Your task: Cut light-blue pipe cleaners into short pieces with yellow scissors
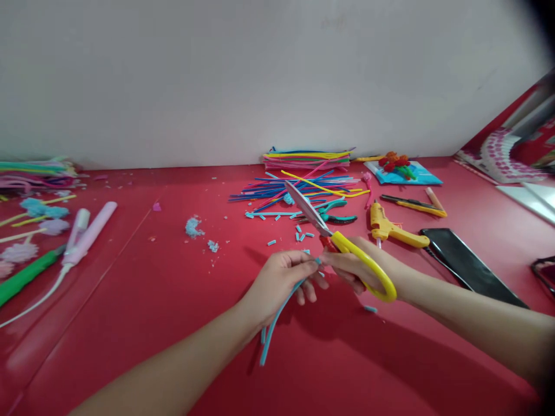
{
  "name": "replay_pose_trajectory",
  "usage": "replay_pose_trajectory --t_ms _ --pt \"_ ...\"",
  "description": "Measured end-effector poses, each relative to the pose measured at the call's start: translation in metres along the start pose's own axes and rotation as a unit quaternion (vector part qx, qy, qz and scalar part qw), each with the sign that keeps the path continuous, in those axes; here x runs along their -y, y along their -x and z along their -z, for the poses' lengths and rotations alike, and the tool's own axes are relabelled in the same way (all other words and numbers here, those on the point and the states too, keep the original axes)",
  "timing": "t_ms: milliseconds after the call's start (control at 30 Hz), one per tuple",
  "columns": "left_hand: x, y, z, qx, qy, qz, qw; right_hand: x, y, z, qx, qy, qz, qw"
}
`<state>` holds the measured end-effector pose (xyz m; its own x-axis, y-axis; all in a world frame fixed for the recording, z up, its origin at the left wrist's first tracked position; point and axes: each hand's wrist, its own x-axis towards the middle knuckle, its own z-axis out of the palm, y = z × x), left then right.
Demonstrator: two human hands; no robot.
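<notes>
My left hand (281, 283) pinches light blue pipe cleaners (274, 329), whose long ends hang down below the palm toward me. A short blue tip pokes out between thumb and forefinger. Touching or almost touching that tip are the fingertips of my right hand (355, 266). That hand also grips scissors (368, 263) with yellow and red handles, the blades pointing up and away to the left. Short cut blue pieces (299, 236) lie scattered on the red table (173, 323) just beyond the hands, and another cut piece (370, 309) rests near the right wrist.
Behind the hands lie loose pipe cleaners (269, 188), a bundle (307, 159) and teal-handled pliers (333, 216). To the right are a yellow glue gun (390, 228), a cutter knife (416, 205) and a black phone (468, 266). A pink corded tool (91, 234) and fluffy flowers (43, 216) sit left.
</notes>
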<state>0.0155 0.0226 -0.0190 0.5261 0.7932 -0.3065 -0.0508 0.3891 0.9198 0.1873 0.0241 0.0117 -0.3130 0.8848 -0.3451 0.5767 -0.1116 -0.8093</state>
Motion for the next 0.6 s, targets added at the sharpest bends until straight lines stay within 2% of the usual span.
replay_pose_trajectory --t_ms 167,333,467,600 --pt "0.0 0.002 -0.003 0.027 0.003 0.024 0.999 0.003 0.001 -0.008 0.013 0.024 0.004 1.0" --pt "0.0 0.002 -0.002 0.045 0.044 0.044 0.997 0.003 0.003 -0.004 0.01 0.032 -0.002 0.999" --pt "-0.001 0.002 -0.001 0.042 0.073 0.07 0.994 0.001 0.002 0.003 0.009 0.056 -0.002 0.998" --pt "-0.001 0.002 0.0 0.017 0.06 0.075 0.995 -0.002 0.003 0.007 0.008 0.06 0.002 0.998"
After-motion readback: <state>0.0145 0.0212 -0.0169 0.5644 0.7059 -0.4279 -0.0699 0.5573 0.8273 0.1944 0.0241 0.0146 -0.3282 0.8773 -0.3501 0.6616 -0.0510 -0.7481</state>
